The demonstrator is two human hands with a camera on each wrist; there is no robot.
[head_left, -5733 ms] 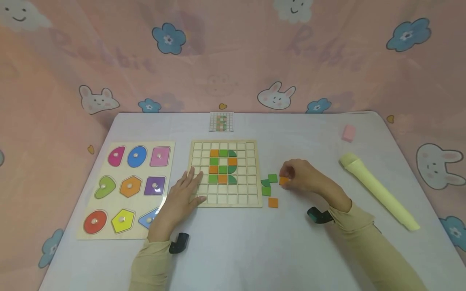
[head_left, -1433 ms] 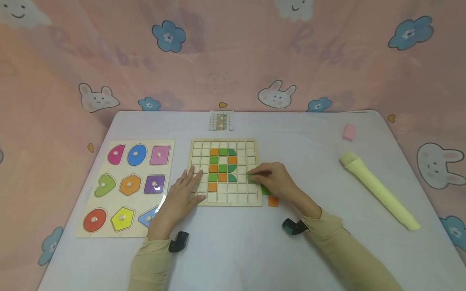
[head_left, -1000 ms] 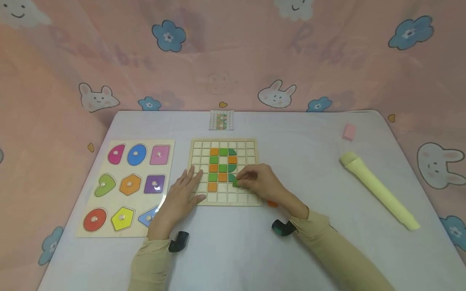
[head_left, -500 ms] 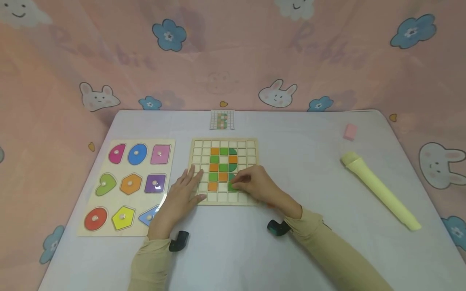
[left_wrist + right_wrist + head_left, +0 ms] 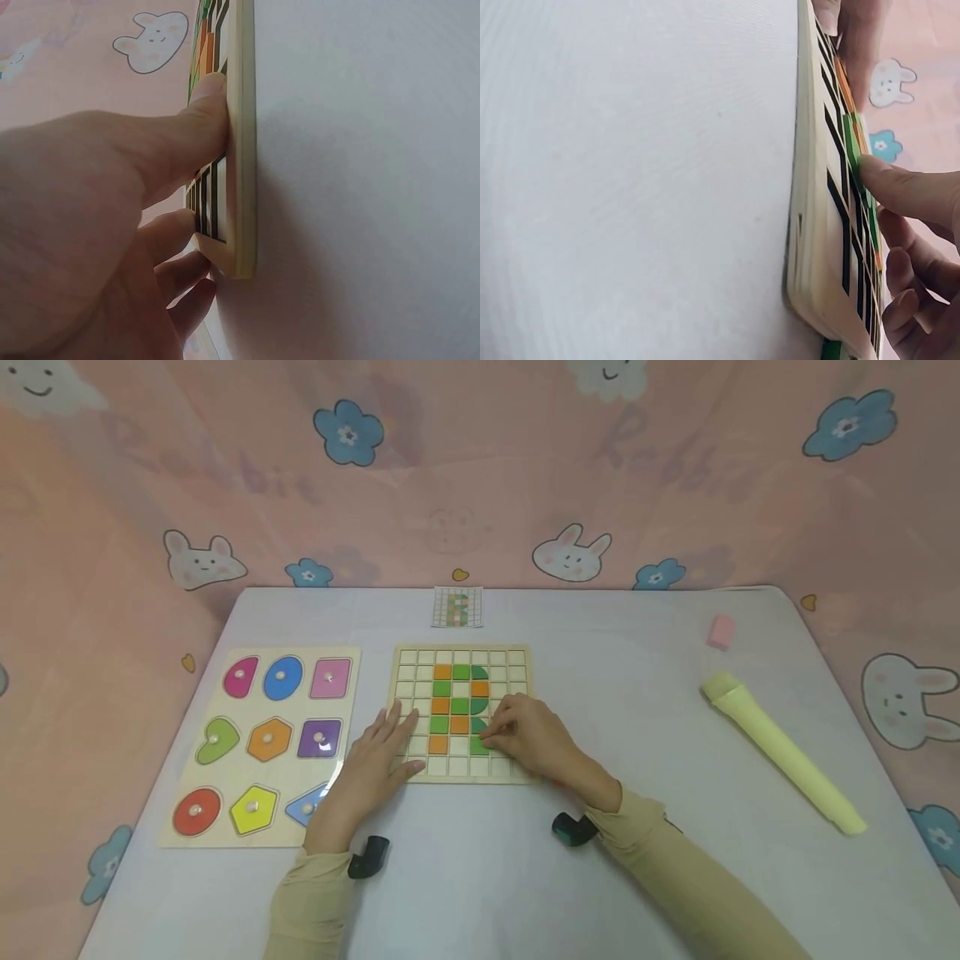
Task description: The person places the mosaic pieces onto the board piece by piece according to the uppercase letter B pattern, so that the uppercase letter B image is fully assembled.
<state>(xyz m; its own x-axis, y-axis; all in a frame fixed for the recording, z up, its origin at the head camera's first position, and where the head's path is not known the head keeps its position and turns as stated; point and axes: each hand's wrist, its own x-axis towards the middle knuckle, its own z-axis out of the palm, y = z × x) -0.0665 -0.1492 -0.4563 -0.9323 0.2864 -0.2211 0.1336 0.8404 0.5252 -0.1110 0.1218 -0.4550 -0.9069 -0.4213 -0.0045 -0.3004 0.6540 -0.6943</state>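
A wooden grid board (image 5: 465, 780) lies mid-table with orange squares, green squares and dark-green quarter-round tiles set in its cells. My right hand (image 5: 542, 739) is over the board's right half, thumb and index finger at a green square tile (image 5: 477, 746) below the quarter-rounds. In the right wrist view the thumb (image 5: 892, 180) lies against that green tile (image 5: 853, 150), the other fingers curled. My left hand (image 5: 367, 772) rests with straight fingers on the board's left edge; in the left wrist view its thumb (image 5: 199, 127) presses the board's face (image 5: 219, 195).
A shape puzzle (image 5: 258, 702) with knobbed pieces lies left. Behind the board is a small pattern card (image 5: 457, 607). A pink block (image 5: 721, 632) and a yellow tube (image 5: 783, 752) lie right. A loose green piece (image 5: 832, 349) shows beyond the board's edge in the right wrist view.
An orange square was set in the lower left of the pattern. My right hand then brought a green square leftward from beside the board into a cell. The left hand stayed put.
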